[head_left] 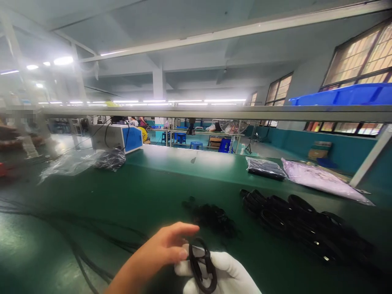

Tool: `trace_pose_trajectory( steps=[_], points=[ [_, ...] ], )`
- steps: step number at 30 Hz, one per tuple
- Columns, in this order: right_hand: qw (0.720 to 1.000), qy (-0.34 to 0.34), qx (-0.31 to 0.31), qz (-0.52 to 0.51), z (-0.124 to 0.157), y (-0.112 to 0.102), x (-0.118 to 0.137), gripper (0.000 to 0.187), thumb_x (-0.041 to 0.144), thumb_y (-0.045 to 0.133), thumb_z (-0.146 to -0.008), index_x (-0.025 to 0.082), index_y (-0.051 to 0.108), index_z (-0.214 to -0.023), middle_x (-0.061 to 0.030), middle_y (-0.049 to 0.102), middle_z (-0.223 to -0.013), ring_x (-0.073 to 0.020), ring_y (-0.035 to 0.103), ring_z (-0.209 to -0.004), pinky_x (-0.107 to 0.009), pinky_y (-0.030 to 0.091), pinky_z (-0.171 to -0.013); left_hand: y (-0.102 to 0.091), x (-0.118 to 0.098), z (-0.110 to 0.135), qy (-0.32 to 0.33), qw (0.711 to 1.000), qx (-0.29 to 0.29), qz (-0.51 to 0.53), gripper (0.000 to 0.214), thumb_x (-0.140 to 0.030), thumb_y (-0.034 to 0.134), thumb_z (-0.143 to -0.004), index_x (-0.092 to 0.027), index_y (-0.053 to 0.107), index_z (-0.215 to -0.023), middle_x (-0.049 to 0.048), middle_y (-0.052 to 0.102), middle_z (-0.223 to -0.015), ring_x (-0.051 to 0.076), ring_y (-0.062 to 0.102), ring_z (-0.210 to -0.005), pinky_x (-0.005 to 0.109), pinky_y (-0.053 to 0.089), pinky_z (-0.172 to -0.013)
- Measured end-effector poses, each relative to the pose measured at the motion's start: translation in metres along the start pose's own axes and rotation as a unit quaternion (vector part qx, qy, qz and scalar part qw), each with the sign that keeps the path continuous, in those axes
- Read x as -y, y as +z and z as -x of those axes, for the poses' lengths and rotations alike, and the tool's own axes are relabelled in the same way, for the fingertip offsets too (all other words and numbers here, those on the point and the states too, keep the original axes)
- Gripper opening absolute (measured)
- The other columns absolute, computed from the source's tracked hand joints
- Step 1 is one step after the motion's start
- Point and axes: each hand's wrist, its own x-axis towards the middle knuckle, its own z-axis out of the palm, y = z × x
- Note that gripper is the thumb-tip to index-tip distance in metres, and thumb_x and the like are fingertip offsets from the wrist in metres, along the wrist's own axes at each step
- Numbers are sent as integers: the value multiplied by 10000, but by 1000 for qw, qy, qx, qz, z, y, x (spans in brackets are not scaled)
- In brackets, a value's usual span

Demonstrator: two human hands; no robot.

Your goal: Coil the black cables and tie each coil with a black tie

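Note:
My right hand, in a white glove, grips a small coil of black cable at the bottom centre. My bare left hand is just left of the coil, its index finger stretched out and its thumb apart, near the gloved fingers. Whether the thumb touches the coil or glove I cannot tell. Beyond the hands lies a small heap of thin black pieces, too dark to name. To the right is a pile of coiled black cables. Long loose black cables run across the left side toward my left forearm.
The green tabletop carries clear plastic bags and a grey-and-blue machine at the back left. A bagged dark item and a pale packet lie back right. Overhead, a shelf beam supports a blue bin.

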Motion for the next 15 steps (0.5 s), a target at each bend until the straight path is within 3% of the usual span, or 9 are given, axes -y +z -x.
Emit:
trace_pose_trajectory(
  steps=[3, 6, 8, 11, 15],
  points=[
    [1000, 20, -10, -3, -3, -3, -2, 509, 415, 598, -737, 17, 601, -1054, -135, 635, -949, -205, 633, -765, -270, 405, -690, -2, 7, -2, 6, 997, 44, 58, 504, -270, 741, -633, -180, 645, -1119, 62, 656, -1045, 210, 584, -940, 288, 434, -810],
    [992, -1, -112, 65, -4, -2, -1, 497, 496, 621, -735, 93, 591, -1026, -101, 641, -896, -178, 622, -693, -281, 413, -656, 0, 11, -4, 7, 1000, -10, -2, 429, -242, 742, -634, -183, 674, -1054, 52, 663, -1013, 228, 580, -979, 312, 434, -852],
    [961, -33, -191, 199, -4, 0, 1, 546, 450, 671, -691, 139, 526, -1115, -59, 634, -821, -151, 591, -620, -279, 409, -609, 2, 13, -6, 0, 995, -53, -81, 413, -196, 726, -647, -210, 676, -1057, 41, 661, -1040, 239, 568, -1032, 332, 418, -910],
    [882, -56, -272, 382, -4, 7, 3, 690, 313, 666, -601, 141, 415, -1221, -35, 625, -772, -153, 587, -574, -299, 421, -595, 4, 17, -8, 14, 985, -102, -136, 325, -227, 649, -747, -229, 672, -1071, 36, 654, -1088, 230, 562, -1066, 341, 395, -966],
    [844, -80, -304, 435, -4, 12, 1, 629, 278, 550, -606, 146, 422, -1207, -59, 643, -840, -164, 608, -600, -319, 460, -613, 1, 29, -10, 26, 985, -151, -76, 293, -281, 533, -831, -207, 642, -1093, 57, 651, -1120, 218, 574, -1063, 326, 435, -930]
  ],
)
